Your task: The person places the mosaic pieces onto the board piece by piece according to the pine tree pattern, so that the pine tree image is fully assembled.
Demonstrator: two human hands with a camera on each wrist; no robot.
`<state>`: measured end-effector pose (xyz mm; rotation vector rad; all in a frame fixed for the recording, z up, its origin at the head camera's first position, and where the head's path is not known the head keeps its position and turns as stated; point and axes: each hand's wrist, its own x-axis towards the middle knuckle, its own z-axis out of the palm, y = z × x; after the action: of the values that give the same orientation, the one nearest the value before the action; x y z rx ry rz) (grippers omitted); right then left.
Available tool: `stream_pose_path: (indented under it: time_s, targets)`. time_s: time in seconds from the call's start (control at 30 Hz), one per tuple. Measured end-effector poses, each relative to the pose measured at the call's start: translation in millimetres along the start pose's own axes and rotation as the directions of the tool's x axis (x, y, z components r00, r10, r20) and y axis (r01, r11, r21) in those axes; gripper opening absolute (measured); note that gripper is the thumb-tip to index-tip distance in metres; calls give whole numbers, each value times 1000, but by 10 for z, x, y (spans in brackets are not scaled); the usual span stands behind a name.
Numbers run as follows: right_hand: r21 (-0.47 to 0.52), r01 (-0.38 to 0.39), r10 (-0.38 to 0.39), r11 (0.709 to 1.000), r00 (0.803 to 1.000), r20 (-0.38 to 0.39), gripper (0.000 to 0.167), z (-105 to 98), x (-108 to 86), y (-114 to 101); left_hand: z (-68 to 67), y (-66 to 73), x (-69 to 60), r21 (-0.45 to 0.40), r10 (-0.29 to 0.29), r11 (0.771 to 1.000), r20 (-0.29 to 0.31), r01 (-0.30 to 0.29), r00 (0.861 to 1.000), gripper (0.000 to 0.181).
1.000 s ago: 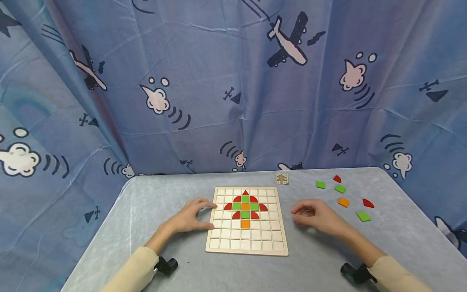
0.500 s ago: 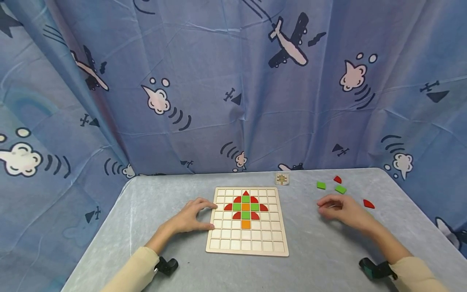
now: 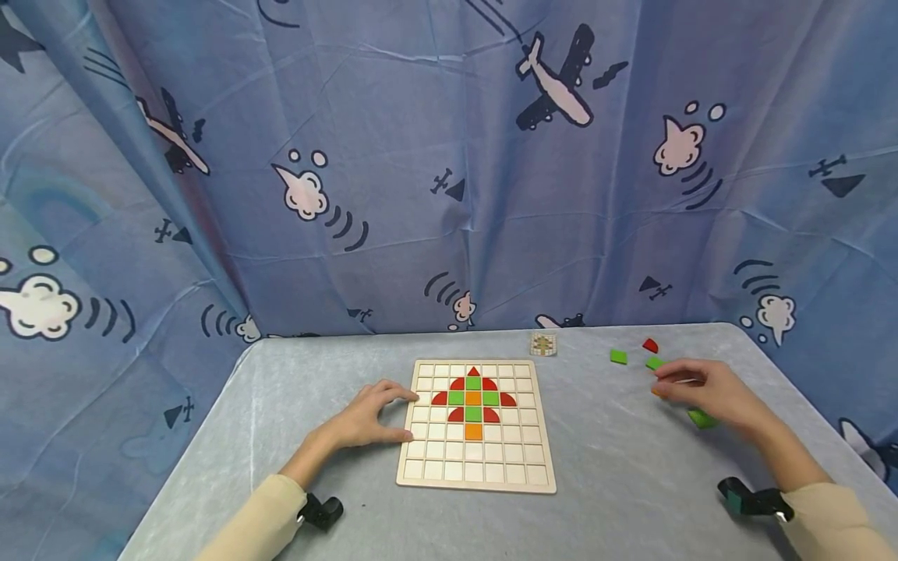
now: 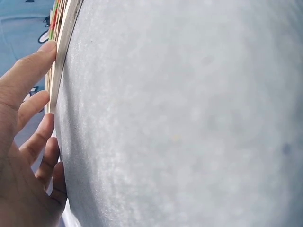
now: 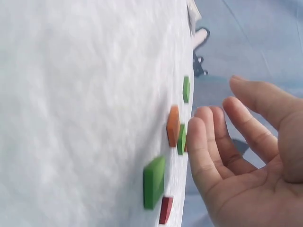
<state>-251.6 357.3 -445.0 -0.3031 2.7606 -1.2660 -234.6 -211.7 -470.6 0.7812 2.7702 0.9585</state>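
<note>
A wooden grid board [image 3: 473, 472] lies on the table, with red, green and orange tiles [image 3: 473, 432] forming a stepped figure in its upper and middle cells. My left hand [image 3: 363, 417] rests its thumb and a fingertip against the board's left edge, as the left wrist view also shows. Over the loose tiles on the right hovers my right hand [image 3: 708, 389], its fingers loosely bent and apart, gripping nothing. Just below those fingers lies a loose orange square tile [image 5: 173, 126]. Near it are a green tile [image 5: 154, 182] and a red tile [image 5: 165, 210].
Farther back on the right lie a green tile [image 3: 618, 356] and a red quarter-round tile [image 3: 650, 345]. A small pattern card [image 3: 543, 344] sits behind the board's right corner. A blue printed curtain [image 3: 393, 195] hangs behind the grey-covered table [image 3: 295, 366].
My right hand has moved right from beside the board to above the loose tiles, covering some of them. My left hand has stayed at the board's edge.
</note>
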Motion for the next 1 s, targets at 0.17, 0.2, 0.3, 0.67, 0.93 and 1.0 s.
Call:
stream_pose_path:
  time_s: [0.17,0.2,0.3,0.67,0.93,1.0]
  targets:
    - [-62,17,-17,998,1000,-1,44,-84,14,68,1,-17,2,1,4,1000,-2,-4,1000,63]
    - [-73,33,-33,997,999,3,44,-101,11,85,1,-20,2,1,5,1000,-3,-5,1000,63]
    - [-92,64,-62,994,998,20,43,-168,-9,137,2,-22,0,0,7,1000,-4,-7,1000,63]
    - [-49,-20,26,999,991,132,53,-369,-126,319,-4,-9,-3,2,3,1000,0,-3,1000,63]
    - [7,-2,1,1000,981,193,49,-433,-193,411,-7,-5,-3,-7,1,1000,5,-1,1000,62]
    - [3,-15,14,1000,980,198,50,-440,-192,432,-6,-5,-4,-7,3,1000,4,-3,1000,62]
